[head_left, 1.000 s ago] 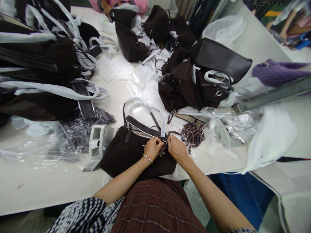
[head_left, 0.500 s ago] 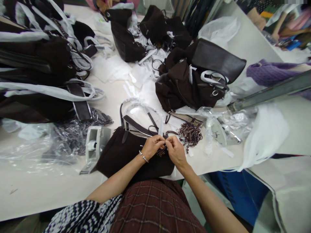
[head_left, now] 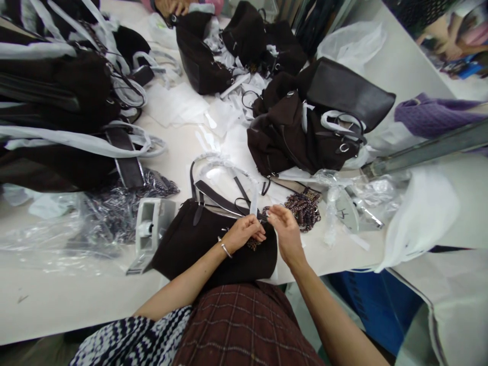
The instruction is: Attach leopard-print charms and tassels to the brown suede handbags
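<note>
A dark brown handbag (head_left: pixel 186 244) lies at the table's front edge against my body, its black strap (head_left: pixel 217 195) reaching up behind it. My left hand (head_left: pixel 246 233) is over the bag's right part, fingers curled closed; what they hold is hidden. Just right of it, my right hand (head_left: pixel 285 234) is raised at the bag's corner. Its thumb and fingers are pinched together at a tiny pale bit, too small to name. A narrow white strip (head_left: pixel 253 201) stands up behind my left fingers. Beside my right hand lies a bundle of braided brown cords (head_left: pixel 305 211).
A grey tape dispenser (head_left: pixel 150 223) stands left of the bag, near clear plastic bags (head_left: pixel 102 239). Wrapped-handle bags (head_left: pixel 57 96) are piled at left, more dark bags (head_left: pixel 305 122) behind. A metal bar (head_left: pixel 430 140) crosses at right. Another person's hand (head_left: pixel 171 7) is at the far edge.
My hands were together at the fingertips; now they are apart. The right hand has moved right and opened a gap, while the left stays over the bag. The view has shifted slightly.
</note>
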A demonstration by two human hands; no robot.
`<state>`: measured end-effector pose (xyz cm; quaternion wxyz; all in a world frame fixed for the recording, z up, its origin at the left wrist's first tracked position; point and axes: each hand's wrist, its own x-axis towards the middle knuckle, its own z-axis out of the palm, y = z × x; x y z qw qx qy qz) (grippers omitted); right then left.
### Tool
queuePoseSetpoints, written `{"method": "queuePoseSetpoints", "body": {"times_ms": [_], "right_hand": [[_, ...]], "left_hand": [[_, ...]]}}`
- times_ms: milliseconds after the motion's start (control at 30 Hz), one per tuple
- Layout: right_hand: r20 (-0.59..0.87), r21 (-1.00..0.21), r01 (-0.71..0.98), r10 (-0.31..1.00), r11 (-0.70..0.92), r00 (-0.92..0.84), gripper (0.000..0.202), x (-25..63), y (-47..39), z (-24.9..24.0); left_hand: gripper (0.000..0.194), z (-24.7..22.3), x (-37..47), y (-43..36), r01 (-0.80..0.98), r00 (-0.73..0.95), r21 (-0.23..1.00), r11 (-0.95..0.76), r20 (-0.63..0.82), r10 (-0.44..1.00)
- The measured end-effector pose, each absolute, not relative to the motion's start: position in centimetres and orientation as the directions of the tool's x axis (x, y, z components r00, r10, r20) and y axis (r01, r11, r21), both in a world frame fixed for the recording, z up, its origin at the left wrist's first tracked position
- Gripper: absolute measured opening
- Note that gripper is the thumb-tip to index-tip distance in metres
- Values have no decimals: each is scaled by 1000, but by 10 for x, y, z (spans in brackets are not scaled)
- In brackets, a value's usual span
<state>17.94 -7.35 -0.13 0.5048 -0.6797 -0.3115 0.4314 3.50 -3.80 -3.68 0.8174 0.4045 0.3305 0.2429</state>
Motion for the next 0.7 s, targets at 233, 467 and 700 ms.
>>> {"method": "queuePoseSetpoints", "body": {"times_ms": [233, 467, 700], "right_hand": [[-508, -840, 29, 803, -542, 312, 43, 194, -89, -7], [-560, -825, -279, 780, -492, 279, 38, 172, -76, -11], [-642, -688, -589, 735, -424, 221, 34, 176, -79, -14]], "left_hand": [[23, -37, 33, -40, -187, 637, 792, 581, -353, 686], [25, -41, 35, -41, -102, 655, 855, 509, -328, 681], [29, -40, 29, -37, -153, 603, 826, 543, -357, 713]]}}
